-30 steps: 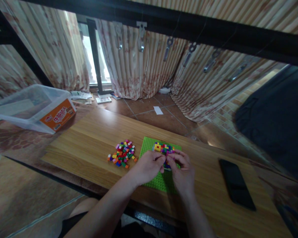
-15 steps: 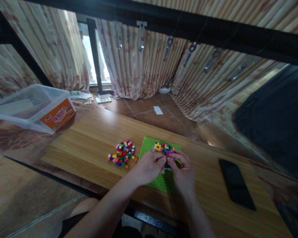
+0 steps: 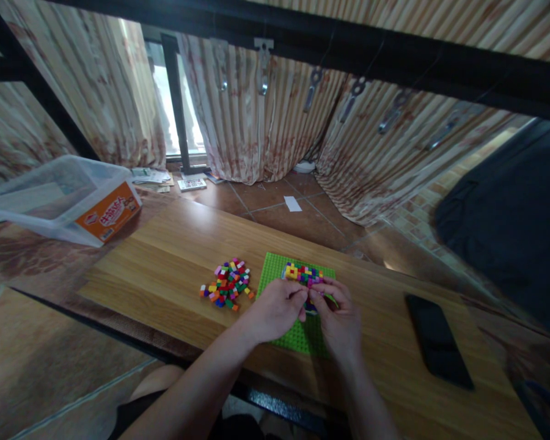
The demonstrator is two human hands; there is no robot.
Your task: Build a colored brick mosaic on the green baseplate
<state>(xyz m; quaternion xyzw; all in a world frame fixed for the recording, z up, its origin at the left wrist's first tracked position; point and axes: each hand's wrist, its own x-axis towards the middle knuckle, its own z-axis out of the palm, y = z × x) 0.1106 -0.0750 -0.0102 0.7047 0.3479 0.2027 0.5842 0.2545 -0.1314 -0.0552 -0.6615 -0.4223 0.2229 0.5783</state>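
A green studded baseplate point(image 3: 269, 266) lies on the wooden table, partly covered by my hands. Small coloured building bricks point(image 3: 302, 272) form a patch on its upper part, with a yellow cluster at the left. My left hand point(image 3: 282, 310) is over the patch's near side, thumb and forefinger pinched together. Opposite it, my right hand point(image 3: 339, 311) also has its fingertips closed, almost touching the left ones. What either pinch holds is hidden and too small to make out. A heap of loose coloured bricks point(image 3: 229, 282) lies left of the baseplate.
A black phone point(image 3: 437, 341) rests on the wooden table point(image 3: 165, 250) to the right. At the far left stands a clear plastic bin point(image 3: 59, 226) with an orange label. Papers point(image 3: 151, 177) lie beyond the table, and a dark metal bar point(image 3: 302, 40) with hooks crosses above.
Both hands stay pinched over the brick patch with hardly any movement. The whole view has shifted very slightly.
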